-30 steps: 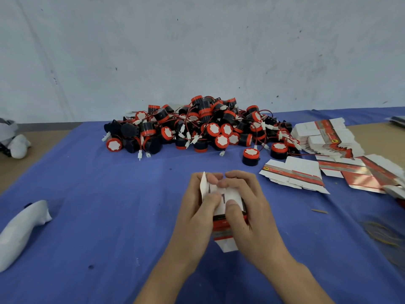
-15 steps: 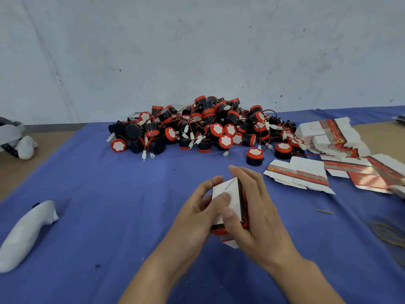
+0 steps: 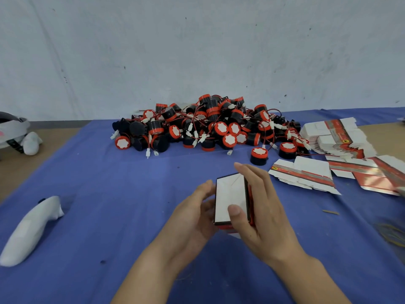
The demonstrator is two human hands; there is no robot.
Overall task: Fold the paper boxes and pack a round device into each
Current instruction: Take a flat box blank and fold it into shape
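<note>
A small paper box [image 3: 230,198], white on its closed end with red sides, sits between my hands above the blue cloth [image 3: 109,194]. My right hand [image 3: 265,213] grips it, thumb on the white face and fingers along its right side. My left hand [image 3: 192,216] holds its left side with curled fingers. A big heap of round black-and-red devices [image 3: 208,126] with red wires lies behind. One device [image 3: 259,156] stands alone near the heap's front right. Flat unfolded boxes [image 3: 304,174] lie to the right.
More flat box blanks [image 3: 337,137] are stacked at the back right. A white controller-shaped object [image 3: 30,229] lies at the left on the cloth. A white headset [image 3: 15,134] rests on the bare table at the far left. Rubber bands [image 3: 392,233] lie at the right edge.
The box's end flaps went from standing open to folded flat. The box has turned so its white closed end faces me, and my left thumb has come off that face.
</note>
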